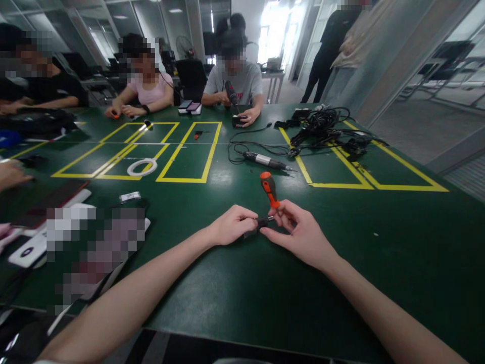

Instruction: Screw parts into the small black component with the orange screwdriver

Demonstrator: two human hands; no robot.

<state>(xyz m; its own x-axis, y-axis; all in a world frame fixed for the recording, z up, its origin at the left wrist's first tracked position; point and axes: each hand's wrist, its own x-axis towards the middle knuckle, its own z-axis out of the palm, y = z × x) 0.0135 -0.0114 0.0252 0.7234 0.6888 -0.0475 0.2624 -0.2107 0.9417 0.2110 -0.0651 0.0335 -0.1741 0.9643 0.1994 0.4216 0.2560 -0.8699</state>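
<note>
Toward the near edge of the green worktop (pixel 212 298), the left hand (pixel 235 225) is closed on a small dark piece (pixel 261 222), partly hidden by its fingers. The right hand (pixel 305 233) grips the lower end of an orange-and-black screwdriver (pixel 269 188), its handle tilted toward the far edge. A metal shaft (pixel 270 218) shows between the hands; whether it touches the piece, I cannot tell. Toward the far edge lie a corded silver-and-black tool (pixel 265 160) and, rightward, tangled black cables (pixel 322 124).
</note>
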